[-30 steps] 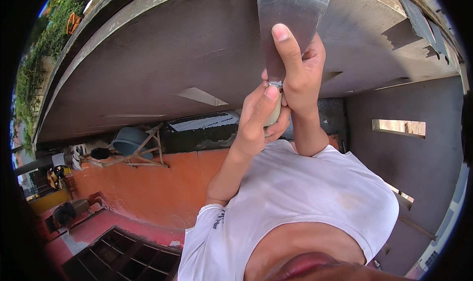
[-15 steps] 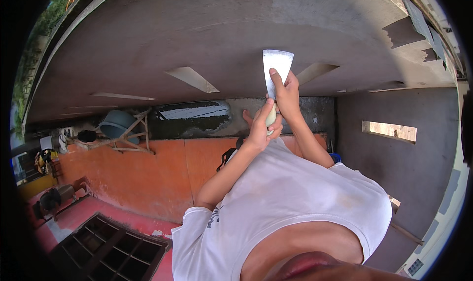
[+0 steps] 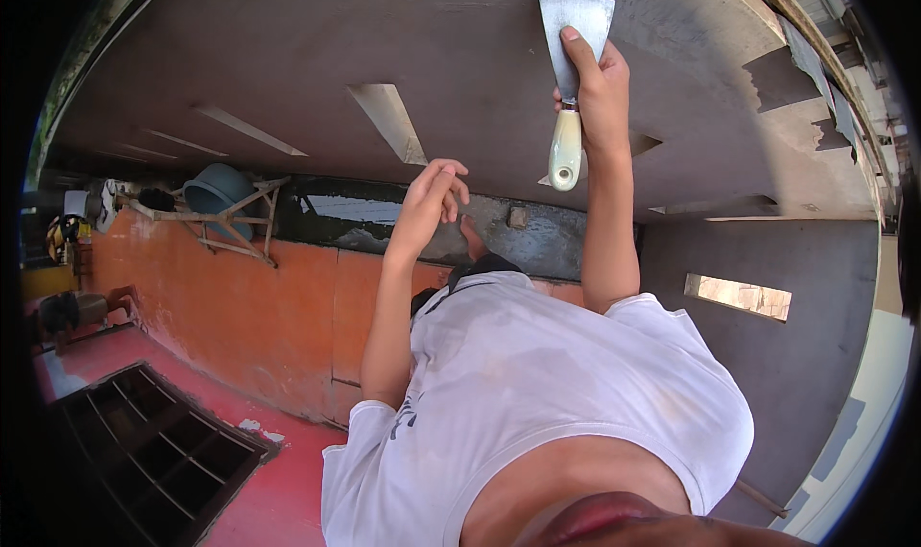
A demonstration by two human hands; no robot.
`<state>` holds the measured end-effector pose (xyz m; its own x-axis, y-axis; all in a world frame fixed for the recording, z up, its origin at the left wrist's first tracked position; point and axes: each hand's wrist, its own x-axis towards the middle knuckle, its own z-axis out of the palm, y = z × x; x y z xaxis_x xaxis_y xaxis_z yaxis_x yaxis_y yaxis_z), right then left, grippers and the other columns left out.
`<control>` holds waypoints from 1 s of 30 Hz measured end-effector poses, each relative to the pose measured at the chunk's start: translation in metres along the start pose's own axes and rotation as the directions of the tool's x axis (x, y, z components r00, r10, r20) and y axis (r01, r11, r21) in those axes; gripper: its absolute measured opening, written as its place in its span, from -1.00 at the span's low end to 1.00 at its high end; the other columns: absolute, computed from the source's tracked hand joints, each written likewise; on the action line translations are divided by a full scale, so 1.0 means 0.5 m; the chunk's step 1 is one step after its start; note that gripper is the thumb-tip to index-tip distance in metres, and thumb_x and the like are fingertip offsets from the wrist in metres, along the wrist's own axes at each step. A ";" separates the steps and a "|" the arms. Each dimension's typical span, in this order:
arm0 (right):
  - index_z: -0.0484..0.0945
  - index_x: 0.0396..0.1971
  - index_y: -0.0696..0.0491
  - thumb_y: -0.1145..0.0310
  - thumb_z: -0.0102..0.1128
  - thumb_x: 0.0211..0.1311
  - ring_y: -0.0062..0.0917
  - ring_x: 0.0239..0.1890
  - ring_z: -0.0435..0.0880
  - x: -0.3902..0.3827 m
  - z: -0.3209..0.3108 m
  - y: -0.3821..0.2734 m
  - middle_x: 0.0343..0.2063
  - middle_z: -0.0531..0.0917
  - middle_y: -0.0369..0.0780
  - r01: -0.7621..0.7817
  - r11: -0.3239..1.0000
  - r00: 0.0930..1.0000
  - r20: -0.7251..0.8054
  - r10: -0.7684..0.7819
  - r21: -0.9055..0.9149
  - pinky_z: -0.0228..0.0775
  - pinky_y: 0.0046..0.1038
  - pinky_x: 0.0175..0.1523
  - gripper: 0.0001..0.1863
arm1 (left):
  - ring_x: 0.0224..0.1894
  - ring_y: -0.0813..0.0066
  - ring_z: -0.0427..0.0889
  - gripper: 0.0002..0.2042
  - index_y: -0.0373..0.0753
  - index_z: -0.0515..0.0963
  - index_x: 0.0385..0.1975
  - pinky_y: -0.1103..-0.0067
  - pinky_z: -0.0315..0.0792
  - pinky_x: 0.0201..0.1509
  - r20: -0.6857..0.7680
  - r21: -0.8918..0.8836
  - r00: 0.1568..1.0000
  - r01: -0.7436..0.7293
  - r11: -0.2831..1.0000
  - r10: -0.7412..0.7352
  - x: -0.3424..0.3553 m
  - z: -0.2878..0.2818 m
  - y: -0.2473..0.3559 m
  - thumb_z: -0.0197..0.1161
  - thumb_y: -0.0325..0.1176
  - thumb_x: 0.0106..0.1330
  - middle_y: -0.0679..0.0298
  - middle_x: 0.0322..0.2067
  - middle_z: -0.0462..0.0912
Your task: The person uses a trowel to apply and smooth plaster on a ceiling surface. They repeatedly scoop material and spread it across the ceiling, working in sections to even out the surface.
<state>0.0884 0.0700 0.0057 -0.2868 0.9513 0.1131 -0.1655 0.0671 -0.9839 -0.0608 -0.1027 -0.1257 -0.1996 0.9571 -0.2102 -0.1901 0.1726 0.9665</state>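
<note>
My right hand (image 3: 602, 91) is raised against the grey wall and closed on a putty knife (image 3: 566, 144). Its thumb lies flat along the wide metal blade, with the fingers behind it. The pale green handle points down below the hand, and the blade's broad edge faces up. Whether the blade touches the wall I cannot tell. My left hand (image 3: 429, 206) hangs in the air to the left, below a slot in the wall. Its fingers are loosely bent and a little apart, with nothing in them.
The grey wall (image 3: 460, 67) has several slanted slots. A grey-blue basin (image 3: 219, 197) rests by a wooden stand (image 3: 240, 223) at left. Wet dark ground (image 3: 345, 221) runs along the wall's foot, with a small block (image 3: 518, 218) on it. An orange surface (image 3: 230, 297) lies behind.
My left hand has let go of the putty knife's handle and moved left and away. My right hand has carried the knife upward and slightly right along the wall.
</note>
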 end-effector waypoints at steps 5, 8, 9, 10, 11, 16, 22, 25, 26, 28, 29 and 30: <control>0.55 -0.29 0.19 0.28 0.16 0.26 -0.53 -0.54 0.55 -0.091 -0.134 0.474 -0.50 0.58 -0.24 -0.590 0.798 0.806 -0.033 0.591 -0.125 0.45 -0.41 -0.39 -0.75 | -0.57 0.65 0.43 -0.70 -0.23 0.45 -0.04 0.67 0.29 -0.47 -0.444 -0.335 0.830 0.197 0.922 -0.338 -0.170 -0.092 -0.224 -0.09 -0.19 0.43 0.30 -0.43 0.56; 0.61 -0.21 0.35 0.20 0.20 0.15 -0.04 -0.02 0.66 -0.278 -0.296 0.826 -0.19 0.66 0.20 -0.519 0.298 0.820 -0.367 0.439 -0.801 0.46 -0.21 0.08 -0.55 | -0.56 0.65 0.42 -0.69 -0.24 0.45 -0.03 0.67 0.30 -0.45 -0.486 -0.387 0.799 0.166 0.907 -0.353 -0.245 -0.101 -0.272 -0.09 -0.21 0.40 0.31 -0.41 0.56; 0.63 -0.18 0.30 0.17 0.19 0.16 -0.03 0.02 0.63 -0.355 -0.370 0.852 -0.15 0.66 0.16 -0.544 0.207 0.749 -0.360 0.556 -0.813 0.46 -0.18 0.12 -0.55 | -0.57 0.65 0.41 -0.69 -0.25 0.45 -0.03 0.67 0.31 -0.44 -0.470 -0.371 0.812 0.174 0.912 -0.347 -0.250 -0.092 -0.275 -0.09 -0.22 0.40 0.31 -0.41 0.56; 0.64 -0.19 0.29 0.17 0.18 0.15 -0.06 0.05 0.62 -0.441 -0.457 0.895 -0.14 0.65 0.15 -0.556 0.084 0.657 -0.375 0.654 -0.827 0.46 -0.19 0.12 -0.56 | -0.57 0.66 0.40 -0.69 -0.25 0.45 -0.03 0.67 0.31 -0.43 -0.441 -0.358 0.828 0.192 0.914 -0.347 -0.249 -0.086 -0.277 -0.09 -0.23 0.39 0.31 -0.41 0.56; 0.67 -0.24 0.26 0.20 0.15 0.15 -0.14 -0.10 0.71 -0.538 -0.572 0.957 -0.19 0.69 0.10 -0.595 -0.053 0.489 -0.413 0.768 -0.802 0.52 -0.25 0.02 -0.60 | -0.58 0.67 0.38 -0.69 -0.28 0.45 -0.03 0.67 0.33 -0.39 -0.403 -0.326 0.849 0.216 0.920 -0.342 -0.242 -0.084 -0.283 -0.09 -0.25 0.39 0.32 -0.40 0.57; 0.67 -0.37 0.22 0.27 0.13 0.12 -0.34 -0.50 0.69 -0.769 -0.611 0.803 -0.48 0.69 -0.05 -0.575 -0.210 0.203 -0.386 0.900 -0.791 0.53 -0.29 -0.36 -0.70 | -0.49 0.67 0.44 -0.72 -0.33 0.45 -0.03 0.63 0.43 -0.25 -0.439 -0.276 0.853 0.171 0.946 -0.282 -0.305 -0.099 -0.317 -0.06 -0.37 0.36 0.27 -0.33 0.61; 0.66 -0.37 0.22 0.28 0.15 0.11 -0.34 -0.49 0.70 -0.798 -0.596 0.792 -0.48 0.68 -0.05 -0.711 -0.081 0.279 -0.386 0.879 -0.699 0.52 -0.28 -0.38 -0.71 | 0.04 0.39 0.57 -0.76 -0.39 0.43 -0.04 0.41 0.49 0.20 -0.591 -0.272 0.787 0.014 0.962 -0.179 -0.282 -0.031 -0.349 -0.07 -0.64 0.35 -0.01 0.01 0.58; 0.65 -0.33 0.27 0.23 0.17 0.10 -0.31 -0.45 0.70 -0.738 -0.580 0.820 -0.45 0.69 -0.01 -0.733 0.104 0.410 -0.315 0.856 -0.672 0.52 -0.23 -0.34 -0.65 | 0.12 0.32 0.54 -0.77 -0.42 0.44 -0.07 0.39 0.52 0.22 -0.649 -0.163 0.761 -0.110 0.981 -0.022 -0.280 0.000 -0.368 -0.11 -0.68 0.35 -0.09 0.12 0.51; 0.64 -0.29 0.32 0.19 0.19 0.10 -0.29 -0.41 0.71 -0.710 -0.574 0.830 -0.41 0.70 0.03 -0.728 0.171 0.456 -0.283 0.844 -0.664 0.53 -0.20 -0.29 -0.58 | 0.12 0.32 0.54 -0.77 -0.43 0.45 -0.09 0.40 0.54 0.21 -0.661 -0.119 0.750 -0.150 0.981 0.034 -0.282 0.008 -0.381 -0.13 -0.69 0.35 -0.10 0.14 0.49; 0.64 -0.26 0.31 0.13 0.17 0.13 -0.30 -0.35 0.72 -0.668 -0.535 0.815 -0.40 0.69 0.04 -0.677 0.225 0.562 -0.295 0.773 -0.701 0.53 -0.23 -0.20 -0.54 | 0.10 0.29 0.57 -0.69 -0.39 0.46 -0.11 0.42 0.58 0.16 -0.636 -0.168 0.772 -0.137 0.976 -0.001 -0.282 0.041 -0.362 -0.20 -0.74 0.29 -0.08 0.12 0.51; 0.64 -0.26 0.31 0.13 0.17 0.14 -0.29 -0.33 0.72 -0.647 -0.537 0.816 -0.39 0.70 0.03 -0.599 0.226 0.616 -0.262 0.743 -0.769 0.53 -0.26 -0.17 -0.53 | 0.09 0.27 0.58 -0.65 -0.37 0.47 -0.11 0.43 0.60 0.14 -0.625 -0.199 0.780 -0.133 0.971 -0.021 -0.282 0.060 -0.350 -0.23 -0.77 0.26 -0.07 0.11 0.52; 0.64 -0.26 0.32 0.12 0.16 0.16 -0.29 -0.30 0.72 -0.628 -0.536 0.828 -0.37 0.70 0.03 -0.513 0.225 0.668 -0.221 0.711 -0.828 0.52 -0.28 -0.14 -0.52 | 0.05 0.26 0.59 -0.65 -0.39 0.48 -0.16 0.42 0.65 0.00 -0.612 -0.190 0.791 -0.115 0.975 -0.026 -0.284 0.074 -0.345 -0.24 -0.78 0.21 -0.09 0.10 0.52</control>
<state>0.3631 -0.1201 -0.4739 -0.1010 0.7492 -0.6546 0.8914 -0.2240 -0.3939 0.0360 -0.2597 -0.2570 -0.7410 0.6098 -0.2811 -0.3447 0.0138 0.9386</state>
